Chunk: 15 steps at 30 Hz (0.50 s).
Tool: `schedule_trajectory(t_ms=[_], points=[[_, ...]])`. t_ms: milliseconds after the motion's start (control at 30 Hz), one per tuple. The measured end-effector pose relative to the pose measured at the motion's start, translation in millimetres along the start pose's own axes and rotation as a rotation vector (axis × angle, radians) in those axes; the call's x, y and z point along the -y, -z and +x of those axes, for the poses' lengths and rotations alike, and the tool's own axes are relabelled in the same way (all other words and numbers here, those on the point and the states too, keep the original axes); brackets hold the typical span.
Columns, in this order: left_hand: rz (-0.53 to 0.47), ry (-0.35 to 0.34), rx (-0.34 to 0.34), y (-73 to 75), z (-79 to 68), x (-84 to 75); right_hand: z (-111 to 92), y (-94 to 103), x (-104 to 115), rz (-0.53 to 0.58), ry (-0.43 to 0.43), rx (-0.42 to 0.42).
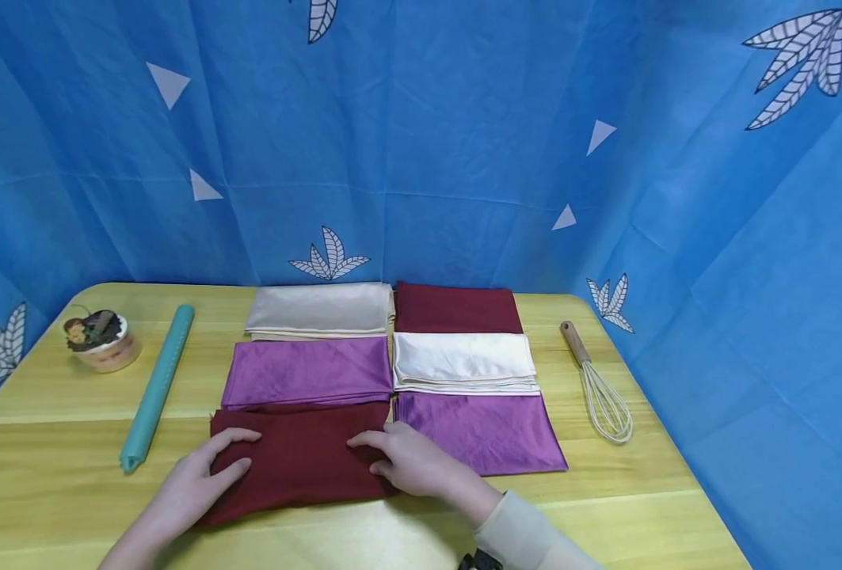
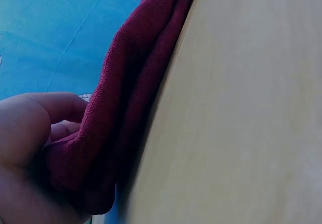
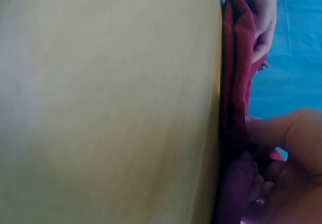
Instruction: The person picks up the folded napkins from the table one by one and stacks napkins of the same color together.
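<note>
A folded maroon cloth [image 1: 306, 451] lies at the front of the left column of cloths, nearest the person, its left part slightly skewed. My left hand [image 1: 196, 475] holds its left end, thumb and forefinger on top. The left wrist view shows thick folds of the cloth [image 2: 121, 93] inside that hand [image 2: 30, 148]. At the right end, my right hand [image 1: 421, 463] grips the same cloth, with fingers curled at its edge; some fingertips are hidden. Behind it lies a folded purple cloth [image 1: 306, 370], and another purple cloth [image 1: 485, 435] is beside the right hand.
Farther back are a grey-white cloth [image 1: 321, 309], a white cloth [image 1: 463, 360] and a second maroon cloth [image 1: 456, 309], all folded. A teal rolling-pin-like stick [image 1: 157, 380] and a decorated cup [image 1: 107, 344] stand left. A whisk [image 1: 599, 388] lies right, near the table [image 1: 649, 507] edge.
</note>
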State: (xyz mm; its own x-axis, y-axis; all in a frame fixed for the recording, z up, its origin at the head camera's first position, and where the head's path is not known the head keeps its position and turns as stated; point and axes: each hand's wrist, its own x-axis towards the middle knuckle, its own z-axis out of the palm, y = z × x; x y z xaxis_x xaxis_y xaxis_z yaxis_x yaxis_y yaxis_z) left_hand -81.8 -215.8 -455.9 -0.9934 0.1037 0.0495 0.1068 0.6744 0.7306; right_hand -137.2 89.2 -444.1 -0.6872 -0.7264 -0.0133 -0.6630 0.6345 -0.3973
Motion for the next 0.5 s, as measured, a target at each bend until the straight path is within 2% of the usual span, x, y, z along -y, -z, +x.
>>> schedule_trajectory(t_ms=[267, 500], points=[[0.039, -0.022, -0.022, 2.9, -0.8, -3.3, -3.0, 4.6, -0.5, 0.034, 0.048, -0.006], [0.04, -0.068, -0.046, 13.1, 3.8, -14.5, -4.6, 17.0, -1.5, 0.148, 0.044, -0.057]])
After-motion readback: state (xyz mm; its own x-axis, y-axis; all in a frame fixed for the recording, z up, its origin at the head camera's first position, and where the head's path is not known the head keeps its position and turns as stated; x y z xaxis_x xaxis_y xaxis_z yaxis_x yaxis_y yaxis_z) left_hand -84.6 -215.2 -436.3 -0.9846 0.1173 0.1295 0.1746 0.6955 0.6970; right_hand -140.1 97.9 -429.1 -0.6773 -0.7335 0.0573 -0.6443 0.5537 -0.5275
